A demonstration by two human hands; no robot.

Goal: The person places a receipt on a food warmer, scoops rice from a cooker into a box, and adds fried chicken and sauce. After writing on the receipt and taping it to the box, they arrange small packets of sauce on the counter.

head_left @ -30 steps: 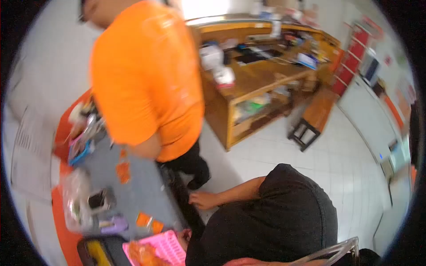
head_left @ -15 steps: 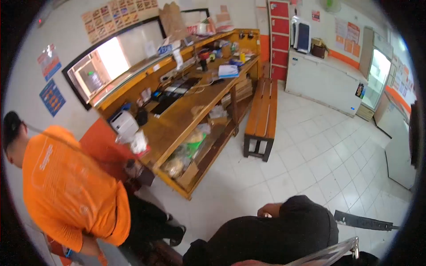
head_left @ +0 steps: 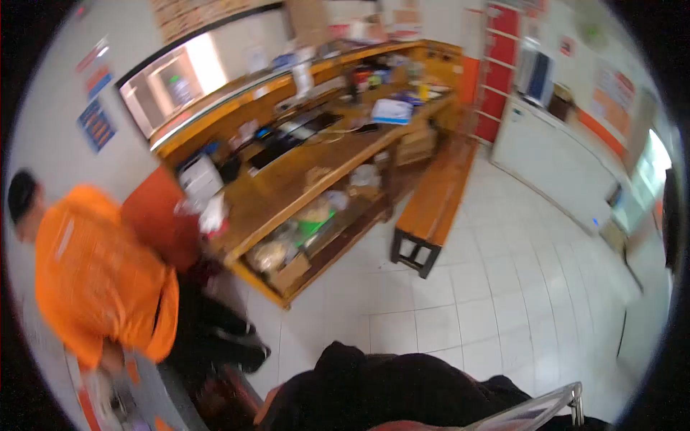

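Note:
Neither of my hands can be made out. My dark clothing [head_left: 402,391] fills the bottom middle of the view and hides what lies below it. A small blurred strip of skin shows at its left edge, with no fingers visible. A clear panel with a shiny metal-like edge [head_left: 535,404] slants across the lower right, close to the camera. Ahead stands a wooden counter [head_left: 287,208] holding papers, a white device [head_left: 200,179] and cables. Bags and cardboard fill its lower shelf.
A person in an orange shirt [head_left: 108,273] leans at the left beside a grey and orange object [head_left: 154,391]. A slatted bench [head_left: 435,205] stands right of the counter. Farther back are red lockers [head_left: 496,79], a white chest freezer [head_left: 550,158] and a lit upright cooler [head_left: 650,169].
The view has swung, with the bench and freezer shifting right and tilting. The hand seen earlier beside my dark clothing is out of sight. The person in orange has bent lower.

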